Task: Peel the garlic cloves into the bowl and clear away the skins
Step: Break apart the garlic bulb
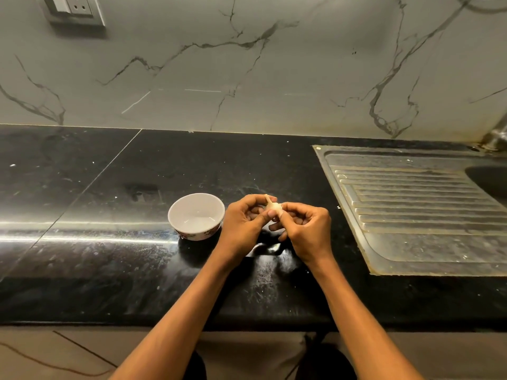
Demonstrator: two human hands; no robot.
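Fingers of both hands close on one small garlic piece [274,207], held in the air just right of the white bowl [196,215] and above the black counter [109,242]. The left hand [242,224] curls round it from the bowl side, thumb pressed up against its underside; the right hand [307,229] pinches it from the side away from the bowl. The garlic sits at the fingertips, on the far side of both palms. Its long axis seems to tilt up and back toward the wall, the thin stem tip poking out above the left fingers. Both hands are equally close; the left is the one nearer the bowl.

The garlic looks pale, papery and bulbous with a dry pointed stalk. The bowl is smooth, glossy and round, apparently empty, with a floral band outside. The counter is polished dark stone, speckled with flecks. Well right of the bowl lies a ridged, dull metal drainboard [411,204].
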